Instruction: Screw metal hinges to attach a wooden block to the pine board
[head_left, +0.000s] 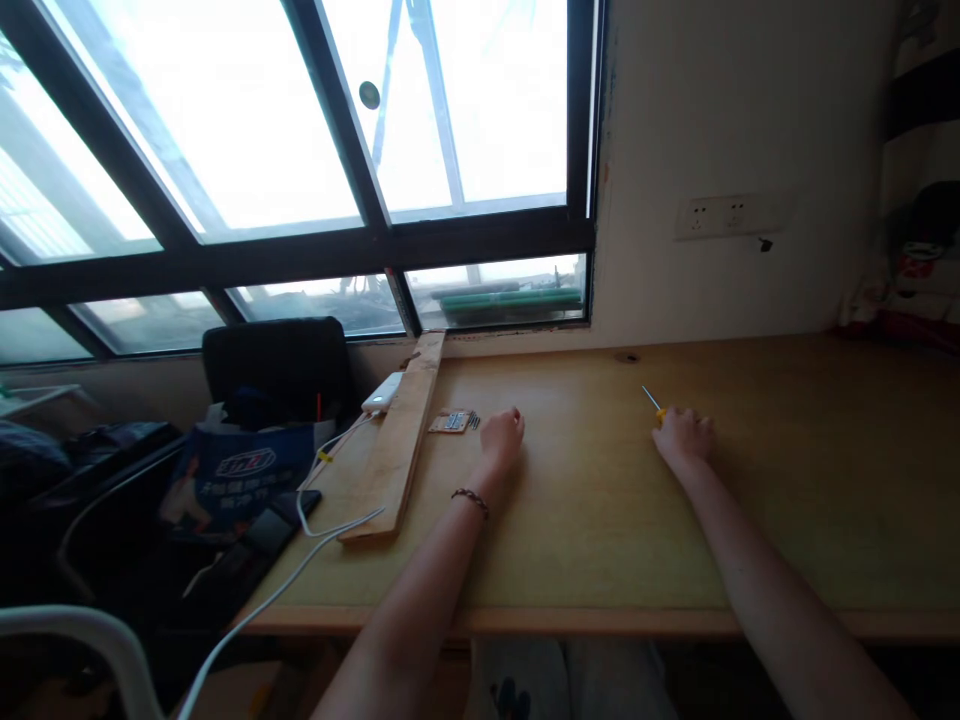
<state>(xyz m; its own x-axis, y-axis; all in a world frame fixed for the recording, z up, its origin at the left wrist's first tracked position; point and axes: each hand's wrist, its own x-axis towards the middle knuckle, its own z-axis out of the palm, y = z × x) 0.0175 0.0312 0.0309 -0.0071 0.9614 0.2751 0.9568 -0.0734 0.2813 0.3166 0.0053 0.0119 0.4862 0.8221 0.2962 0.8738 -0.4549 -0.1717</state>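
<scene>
My right hand point(685, 438) rests on the wooden table, its fingers wrapped around the yellow handle of a screwdriver point(652, 398). The metal shaft points up and to the left, away from me. My left hand point(502, 440) lies on the table with its fingers curled closed, and whatever may be inside them is hidden. Just left of it are several small dark screws point(474, 421), beside a flat piece with a printed label point(451, 421). A braided bracelet point(471, 500) circles the left wrist.
A long wooden board point(397, 450) lies along the table's left side, with a white box point(382, 393) beside it and a white cable point(304, 510) trailing off the edge. A blue bag point(240, 470) sits on a black chair point(274, 350). Wall sockets point(716, 215) are at the back.
</scene>
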